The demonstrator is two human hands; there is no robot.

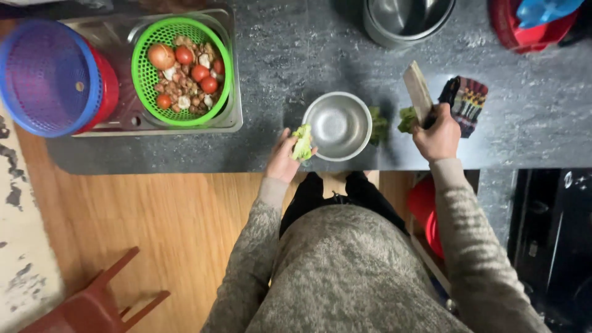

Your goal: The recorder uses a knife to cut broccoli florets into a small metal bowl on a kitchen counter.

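Along the front edge of the dark stone worktop (308, 49), the person's left hand (285, 159) curls its fingers around a piece of pale green leafy vegetable (302, 142), holding it just beside the left rim of a small steel bowl (338, 126), apparently so that the piece is close to the bowl's mouth. The leaf piece looks crinkled and light, yellow-green at the ribs, and stands upright in the grip, lifted off the stone. The right hand (439, 137) is closed around the handle of a broad cleaver (417, 91), blade tilted up and away from the body; the grip looks firm and the edge is kept clear of the other hand. More leafy greens (407, 119) lie on the worktop just left of the blade, with a darker scrap (377, 124) touching the bowl's right rim, so cutting and collecting sit side by side. A striped cloth (465, 102) rests near the right hand. Toward the back left corner, a green basket (180, 71) of tomatoes and mushrooms sits in a steel sink tray (231, 120), beside a stacked blue and red basket (52, 77). A steel pot (404, 21) stands at the back edge.
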